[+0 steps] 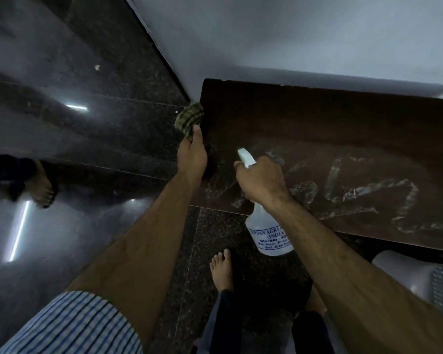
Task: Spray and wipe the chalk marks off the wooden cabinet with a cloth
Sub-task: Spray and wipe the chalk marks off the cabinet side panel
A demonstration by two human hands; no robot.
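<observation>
A dark wooden cabinet (304, 118) stands against the white wall, seen from above. White chalk marks (363, 192) cover the near right part of its top and look wet and smeared. My right hand (260, 178) grips a translucent white spray bottle (270, 232) by its neck, with the nozzle pointing up and left over the cabinet top. At the cabinet's left edge, my left hand (192, 154) holds a bunched green checked cloth (188, 120) against the corner.
Glossy dark granite floor (87, 129) spreads to the left and below. My bare foot (221, 269) stands by the cabinet's front. Another person's sandalled foot (42, 186) is at the far left. A grey plastic object (417, 279) sits at the lower right.
</observation>
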